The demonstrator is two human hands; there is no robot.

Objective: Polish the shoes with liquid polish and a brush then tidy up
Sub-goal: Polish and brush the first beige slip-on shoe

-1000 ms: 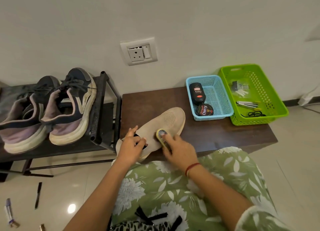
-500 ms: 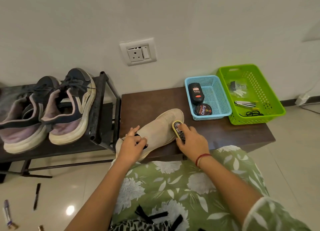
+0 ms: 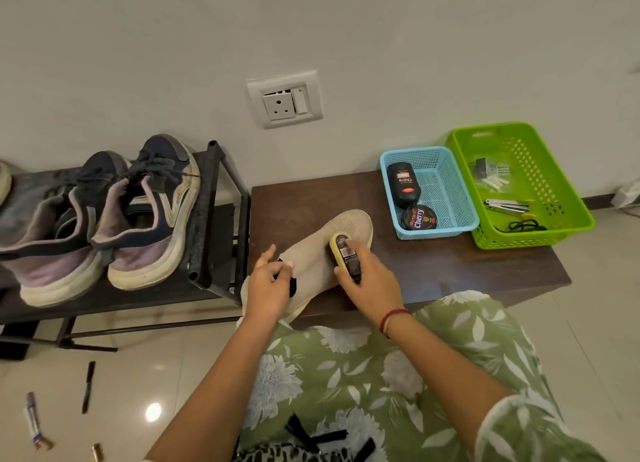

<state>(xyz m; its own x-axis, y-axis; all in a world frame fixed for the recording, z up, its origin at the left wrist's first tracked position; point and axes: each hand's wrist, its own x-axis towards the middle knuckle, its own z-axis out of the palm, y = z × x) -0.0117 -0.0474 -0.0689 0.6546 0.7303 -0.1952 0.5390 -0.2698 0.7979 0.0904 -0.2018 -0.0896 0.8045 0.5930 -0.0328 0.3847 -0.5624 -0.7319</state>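
A beige knit slip-on shoe (image 3: 349, 226) lies on the dark wooden bench (image 3: 450, 264), toe pointing to the far right. My left hand (image 3: 268, 283) grips the shoe at its opening, thumb hooked over the collar. My right hand (image 3: 369, 280) holds a small yellow-backed shoe brush (image 3: 341, 252) pressed against the shoe's upper, near the middle. A black liquid polish bottle (image 3: 402, 184) and a round Cherry polish tin (image 3: 419, 218) lie in the blue basket (image 3: 450, 198).
A green basket (image 3: 554, 191) with small tools sits at the bench's right end. A pair of dark sneakers (image 3: 104, 216) stands on the black shoe rack (image 3: 211, 219) to the left. A pen (image 3: 88, 387) and small items lie on the tiled floor.
My right hand slid the brush from the shoe's middle toward the toe and has now come back to the middle. My left hand kept its hold on the collar.
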